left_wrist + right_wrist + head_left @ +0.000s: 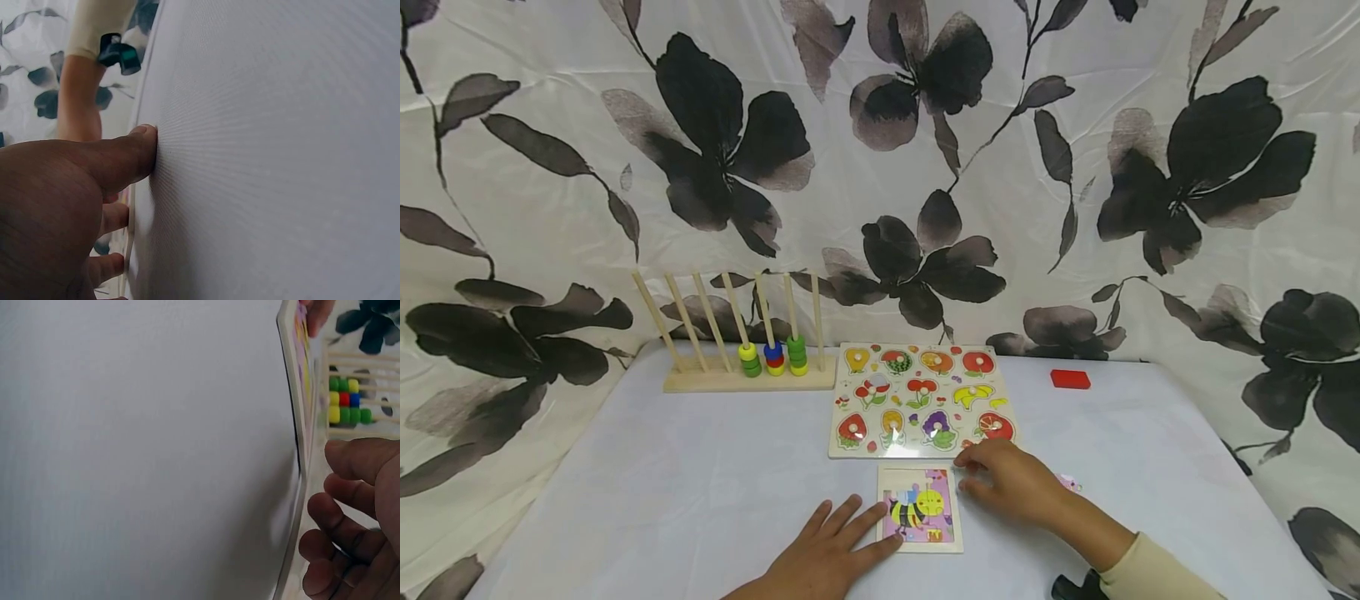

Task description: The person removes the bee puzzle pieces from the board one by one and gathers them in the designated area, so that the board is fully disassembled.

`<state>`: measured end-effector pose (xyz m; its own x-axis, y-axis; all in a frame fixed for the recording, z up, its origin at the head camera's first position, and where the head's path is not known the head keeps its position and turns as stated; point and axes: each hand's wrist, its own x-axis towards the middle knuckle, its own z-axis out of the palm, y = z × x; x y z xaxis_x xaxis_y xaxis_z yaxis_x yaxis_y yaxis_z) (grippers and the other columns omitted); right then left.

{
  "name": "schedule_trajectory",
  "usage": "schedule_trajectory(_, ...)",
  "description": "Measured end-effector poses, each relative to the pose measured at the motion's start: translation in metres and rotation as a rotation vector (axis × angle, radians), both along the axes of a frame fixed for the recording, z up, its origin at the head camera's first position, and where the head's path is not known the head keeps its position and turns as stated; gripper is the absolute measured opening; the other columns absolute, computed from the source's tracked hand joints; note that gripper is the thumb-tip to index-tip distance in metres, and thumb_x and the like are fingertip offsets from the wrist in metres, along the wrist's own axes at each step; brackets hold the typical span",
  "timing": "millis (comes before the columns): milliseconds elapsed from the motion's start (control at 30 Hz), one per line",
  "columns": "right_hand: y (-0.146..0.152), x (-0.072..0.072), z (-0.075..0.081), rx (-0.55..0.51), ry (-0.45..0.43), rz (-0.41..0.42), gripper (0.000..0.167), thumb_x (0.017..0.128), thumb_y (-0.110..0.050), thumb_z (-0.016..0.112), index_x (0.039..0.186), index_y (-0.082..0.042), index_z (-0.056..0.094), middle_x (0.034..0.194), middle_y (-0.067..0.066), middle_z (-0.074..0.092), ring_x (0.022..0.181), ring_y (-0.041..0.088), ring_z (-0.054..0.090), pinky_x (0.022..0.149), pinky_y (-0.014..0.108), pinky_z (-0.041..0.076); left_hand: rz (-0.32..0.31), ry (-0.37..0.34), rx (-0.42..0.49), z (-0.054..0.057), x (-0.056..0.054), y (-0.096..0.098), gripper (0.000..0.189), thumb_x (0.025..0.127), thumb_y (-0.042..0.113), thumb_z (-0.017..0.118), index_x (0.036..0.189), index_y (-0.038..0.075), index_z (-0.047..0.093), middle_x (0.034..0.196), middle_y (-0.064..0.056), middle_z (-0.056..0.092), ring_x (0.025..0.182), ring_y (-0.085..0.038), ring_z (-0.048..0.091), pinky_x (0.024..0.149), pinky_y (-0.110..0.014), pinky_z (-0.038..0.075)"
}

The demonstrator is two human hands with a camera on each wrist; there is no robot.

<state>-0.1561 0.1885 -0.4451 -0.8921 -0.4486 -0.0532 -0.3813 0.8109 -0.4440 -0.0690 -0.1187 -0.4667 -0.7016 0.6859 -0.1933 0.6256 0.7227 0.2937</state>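
Bee puzzle point(922, 507) is lying flat on the white table point(700, 483), near the lower edge of the fruit board point(901, 452), and in my judgement it could be sliding or losing a piece if the left hand point(829, 546) is pushing sideways or the right hand point(1009, 481) is bumping its corner. Left-hand fingers are spreading wide, with index finger and thumb reaching onto the puzzle's left side, while the right hand is hovering just beside its upper right corner, its fingers bending loosely and seemingly holding nothing.
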Motion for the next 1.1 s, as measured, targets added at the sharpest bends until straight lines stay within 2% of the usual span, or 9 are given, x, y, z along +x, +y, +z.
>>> schedule_trajectory(167, -0.011, 0.000, -0.004, 0.015, 0.035, 0.053, 0.028, 0.088, -0.030, 0.082, 0.113, -0.020, 0.075, 0.102, -0.013, 0.063, 0.096, 0.009, 0.057, 0.088, 0.041, 0.054, -0.002, 0.000, -0.001, 0.000, 0.000, 0.000, 0.090, 0.082, 0.091, 0.039, 0.158, 0.044, 0.036, 0.168, 0.004, 0.023, 0.150, -0.035, 0.026, 0.111, -0.069, 0.028)
schedule_trajectory(333, -0.017, 0.000, -0.007, 0.043, 0.045, 0.052, 0.029, 0.088, -0.033, 0.081, 0.113, -0.021, 0.076, 0.099, -0.015, 0.061, 0.092, 0.008, 0.054, 0.083, 0.037, 0.054, -0.001, 0.005, 0.008, 0.000, 0.000, 0.000, 0.089, 0.082, 0.091, 0.039, 0.158, 0.044, 0.037, 0.168, 0.004, 0.024, 0.150, -0.036, 0.027, 0.111, -0.069, 0.029)
schedule_trajectory(567, -0.021, 0.001, -0.007, 0.032, 0.045, 0.048, 0.025, 0.088, -0.030, 0.081, 0.111, -0.021, 0.076, 0.100, -0.012, 0.062, 0.095, 0.009, 0.055, 0.085, 0.039, 0.054, -0.005, 0.023, 0.016, -0.001, 0.000, -0.001, 0.088, 0.083, 0.090, 0.038, 0.158, 0.043, 0.038, 0.167, 0.003, 0.025, 0.149, -0.037, 0.028, 0.111, -0.069, 0.029)
schedule_trajectory(800, -0.024, 0.001, -0.007, -0.002, 0.052, 0.131, 0.019, 0.093, -0.026, 0.077, 0.112, -0.029, 0.077, 0.106, -0.013, 0.060, 0.106, 0.011, 0.054, 0.090, 0.038, 0.053, -0.007, 0.035, 0.018, -0.001, 0.000, -0.001, 0.087, 0.084, 0.090, 0.038, 0.157, 0.042, 0.039, 0.167, 0.002, 0.027, 0.149, -0.037, 0.029, 0.110, -0.070, 0.029)
schedule_trajectory(1100, -0.027, -0.001, -0.008, -0.007, 0.027, 0.194, 0.021, 0.096, -0.021, 0.074, 0.112, -0.032, 0.078, 0.109, -0.011, 0.056, 0.106, 0.012, 0.050, 0.088, 0.033, 0.052, -0.011, 0.029, 0.022, 0.000, 0.000, -0.002, 0.086, 0.085, 0.089, 0.038, 0.158, 0.042, 0.038, 0.167, 0.001, 0.027, 0.148, -0.037, 0.029, 0.110, -0.070, 0.029)
